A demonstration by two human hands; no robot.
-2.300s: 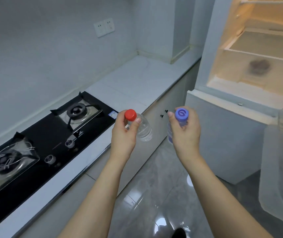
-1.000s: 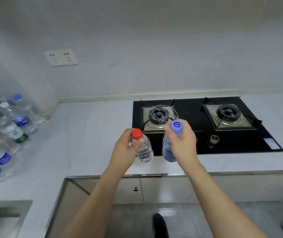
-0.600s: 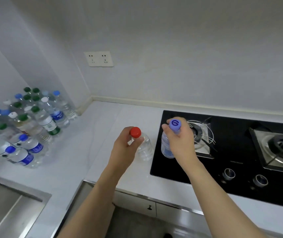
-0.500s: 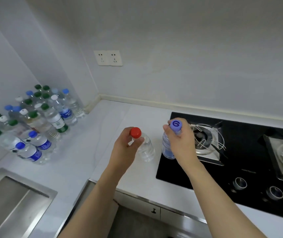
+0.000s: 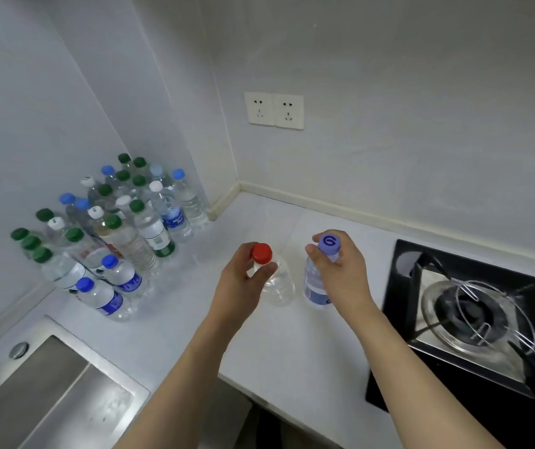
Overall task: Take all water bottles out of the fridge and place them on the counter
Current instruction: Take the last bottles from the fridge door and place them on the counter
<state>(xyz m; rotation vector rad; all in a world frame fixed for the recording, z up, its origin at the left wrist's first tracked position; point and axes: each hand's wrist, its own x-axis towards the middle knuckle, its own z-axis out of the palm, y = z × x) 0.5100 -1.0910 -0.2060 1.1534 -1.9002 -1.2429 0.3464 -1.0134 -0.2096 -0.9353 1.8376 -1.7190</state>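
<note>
A: Hands first. What does each hold?

B: Left hand (image 5: 238, 288) has its fingers (image 5: 267, 273) closed round the neck of a clear red-capped bottle (image 5: 277, 283). Right hand (image 5: 343, 275) has its fingers closed round the neck of a purple-capped bottle (image 5: 316, 285) with a blue label.

A: Where are those 2 bottles?

B: Upright, side by side and slightly apart, over the white desk (image 5: 292, 345). Whether their bases touch it, I cannot tell.

A: And around them?

B: A cluster of bottles (image 5: 113, 234) with green, blue and white caps stands in the left corner. A sink (image 5: 42, 390) lies in front of it, a black gas hob (image 5: 473, 322) at the right, and a double wall socket (image 5: 274, 110) above.
</note>
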